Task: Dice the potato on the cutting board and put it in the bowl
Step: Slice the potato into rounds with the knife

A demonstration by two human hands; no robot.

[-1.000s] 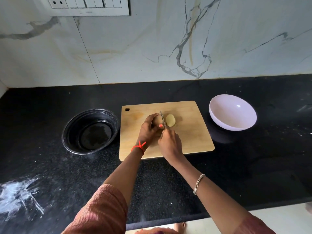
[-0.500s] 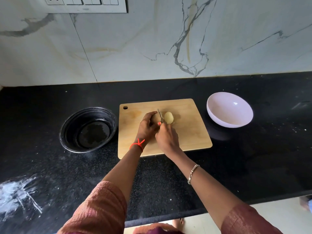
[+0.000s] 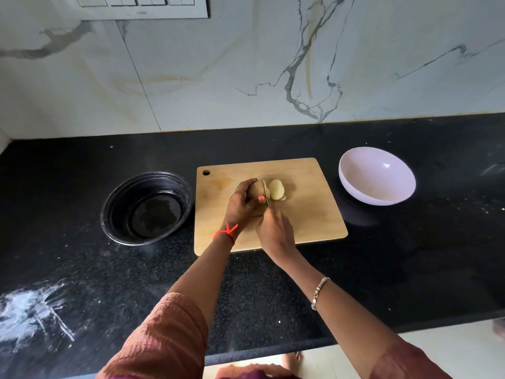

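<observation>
Potato (image 3: 276, 189), centre of cutting board (image 3: 308, 214) — left hand (image 3: 241, 205) clasps it, right hand (image 3: 276, 233) grips knife (image 3: 265, 194). Best practice: fingertips (image 3: 261, 198) tucked, blade vertical, slices even.

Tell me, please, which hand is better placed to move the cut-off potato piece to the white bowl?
Probably the right hand: the cut-off piece lies right of the knife, toward the white bowl, though it must free the knife. The left hand grips the remaining potato.

Soft daylight, sharp focus, wide-angle bending at edges.
</observation>
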